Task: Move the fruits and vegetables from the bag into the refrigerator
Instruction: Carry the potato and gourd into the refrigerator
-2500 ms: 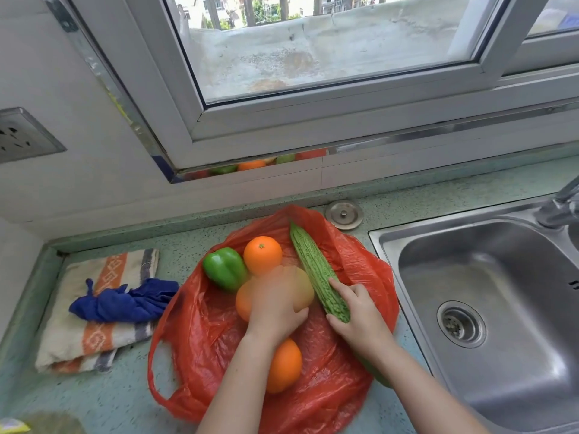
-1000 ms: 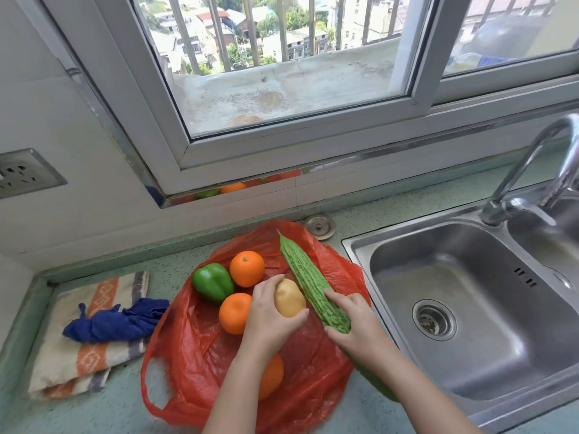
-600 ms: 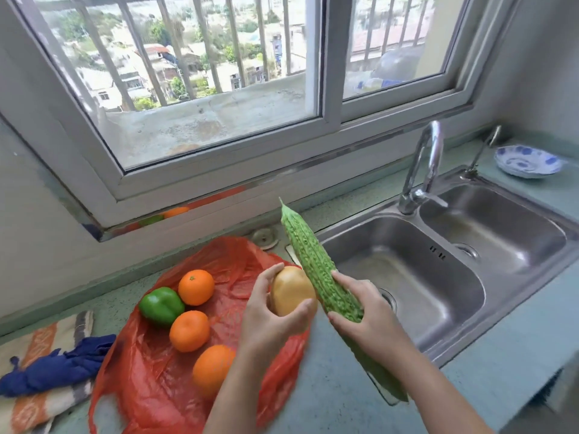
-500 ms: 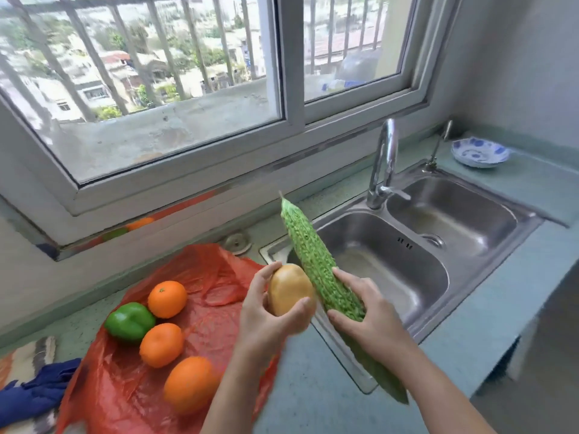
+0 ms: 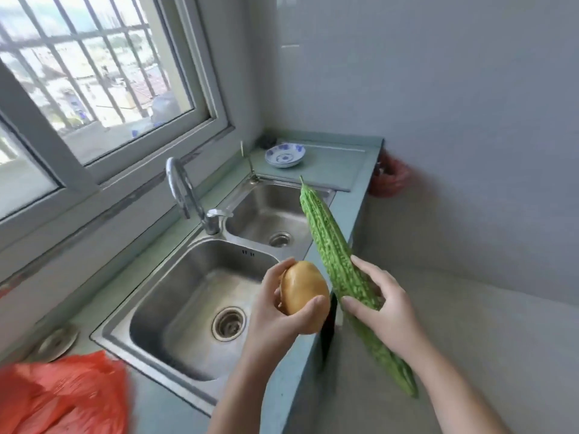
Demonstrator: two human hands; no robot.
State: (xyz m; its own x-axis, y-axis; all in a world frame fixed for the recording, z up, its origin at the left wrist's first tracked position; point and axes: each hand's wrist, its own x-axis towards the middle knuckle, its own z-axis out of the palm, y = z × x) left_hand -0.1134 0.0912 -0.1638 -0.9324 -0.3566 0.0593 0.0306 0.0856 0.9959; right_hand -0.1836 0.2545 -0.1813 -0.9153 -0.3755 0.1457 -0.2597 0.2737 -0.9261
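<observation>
My left hand (image 5: 275, 317) grips a round yellow-brown potato (image 5: 302, 286), held in the air above the counter's front edge. My right hand (image 5: 385, 311) holds a long green bitter gourd (image 5: 332, 255) around its middle; its tip points up and away, its lower end hangs past my wrist. The red plastic bag (image 5: 59, 396) lies at the bottom left corner of the view, only partly visible and blurred. The other fruits are out of view. No refrigerator is visible.
A steel double sink (image 5: 188, 311) with a curved tap (image 5: 185, 195) fills the counter below my hands. A blue-patterned bowl (image 5: 284, 155) sits at the counter's far end. Grey wall and pale floor lie to the right. A red object (image 5: 390, 178) hangs off the counter's end.
Both hands lifted the potato and the gourd off the bag. The view has swung right, past the sink, leaving the bag and the other fruits behind at the left.
</observation>
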